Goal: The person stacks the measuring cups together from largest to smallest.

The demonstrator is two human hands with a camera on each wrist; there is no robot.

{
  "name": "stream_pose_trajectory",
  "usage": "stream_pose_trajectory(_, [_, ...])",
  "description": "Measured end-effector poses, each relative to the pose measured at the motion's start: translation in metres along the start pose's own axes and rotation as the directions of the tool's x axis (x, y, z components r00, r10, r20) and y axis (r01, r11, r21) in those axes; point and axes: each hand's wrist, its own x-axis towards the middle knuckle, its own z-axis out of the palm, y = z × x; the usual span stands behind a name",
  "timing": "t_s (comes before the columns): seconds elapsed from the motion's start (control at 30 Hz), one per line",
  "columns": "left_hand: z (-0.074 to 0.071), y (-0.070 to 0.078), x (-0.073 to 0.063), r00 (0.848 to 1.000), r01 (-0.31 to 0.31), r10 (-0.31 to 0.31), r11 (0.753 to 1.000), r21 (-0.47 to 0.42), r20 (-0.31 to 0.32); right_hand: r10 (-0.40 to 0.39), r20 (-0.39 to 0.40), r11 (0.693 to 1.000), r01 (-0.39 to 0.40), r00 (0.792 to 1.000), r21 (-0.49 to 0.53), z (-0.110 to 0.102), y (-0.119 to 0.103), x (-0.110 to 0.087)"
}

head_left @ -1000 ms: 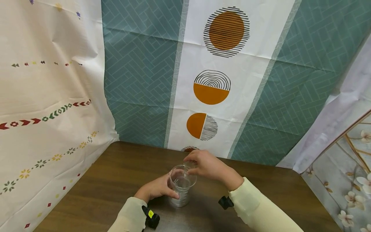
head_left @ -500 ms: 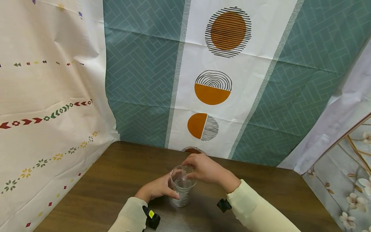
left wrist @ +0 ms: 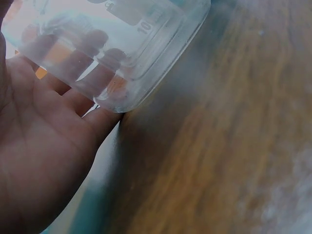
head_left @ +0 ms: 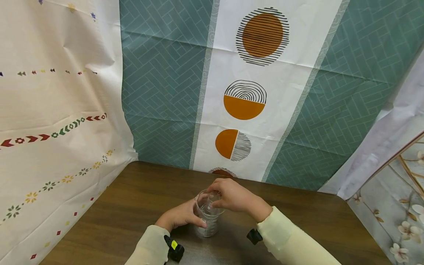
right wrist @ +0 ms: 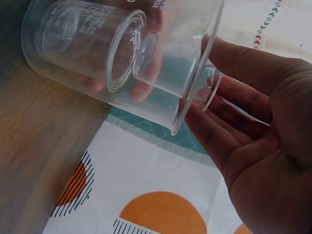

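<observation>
A large clear beaker [head_left: 209,229] stands upright on the brown table. My left hand [head_left: 180,215] holds it around the side, thumb in front and fingers behind the glass. In the right wrist view, a medium beaker [right wrist: 75,41] with a printed scale sits inside the large one. My right hand [head_left: 236,198] is at the large beaker's mouth, pinching a smaller clear beaker [right wrist: 165,66] near its rim. That small beaker is mostly inside the large one, its base close to the medium beaker's rim; whether they touch, I cannot tell. Fingers [left wrist: 105,80] show blurred through the glass in the left wrist view.
The brown wooden table [head_left: 132,198] spreads out around the beakers. A patterned teal and white sheet [head_left: 159,92] hangs behind it. A cream cloth [head_left: 59,103] hangs along the left, and a floral sheet [head_left: 394,206] is on the right.
My right hand has moved slightly down and left, bringing the small beaker from the rim into the large beaker. The left hand keeps its hold, and the large beaker stays in place.
</observation>
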Motion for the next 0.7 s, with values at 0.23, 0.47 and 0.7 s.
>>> stream_pose_trajectory(0.23, [0.0,-0.001,-0.001,1.0,0.007,-0.007,0.999,-0.039,0.003,0.004,0.03,1.0,-0.004,1.0,-0.007,0.004,0.001,0.002])
stream_pose_trajectory(0.47, [0.0,0.001,0.0,1.0,-0.006,0.007,0.998,-0.069,0.015,-0.005,0.054,0.999,0.007,0.999,-0.031,0.009,0.003,0.005])
stream_pose_trajectory(0.7, [0.001,0.002,-0.001,0.999,-0.017,0.021,0.994,-0.109,0.032,-0.01,0.069,0.998,0.015,0.998,-0.068,0.012,0.002,0.008])
